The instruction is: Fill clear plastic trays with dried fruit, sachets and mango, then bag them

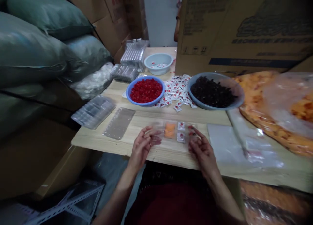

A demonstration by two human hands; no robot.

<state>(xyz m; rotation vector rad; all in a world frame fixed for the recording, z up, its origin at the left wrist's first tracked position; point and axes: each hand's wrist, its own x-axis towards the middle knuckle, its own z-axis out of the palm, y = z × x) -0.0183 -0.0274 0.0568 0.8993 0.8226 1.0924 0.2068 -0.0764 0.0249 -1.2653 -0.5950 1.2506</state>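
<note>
Near the table's front edge, a clear plastic case (pixel 160 126) is held level between my two hands. My left hand (pixel 141 147) is closed round its left end, and my right hand (pixel 202 150) grips the right end. Inside the case sit orange pieces (pixel 170 130) and two small white packets (pixel 181 136) with red marks, one above the other. Something small and dark red shows beside my right fingertips, too blurred to name. A flat clear plastic case (pixel 119 123) lies on the table to the left of my left hand.
A blue bowl of red pieces (pixel 146 103), scattered packets (pixel 177 88) and a bowl of dark pieces (pixel 215 105) stand behind. Stacked plastic cases (pixel 94 111) lie left. Clear bags (pixel 226 141) and an orange bag (pixel 259 88) lie right. A large carton (pixel 220 32) rises behind.
</note>
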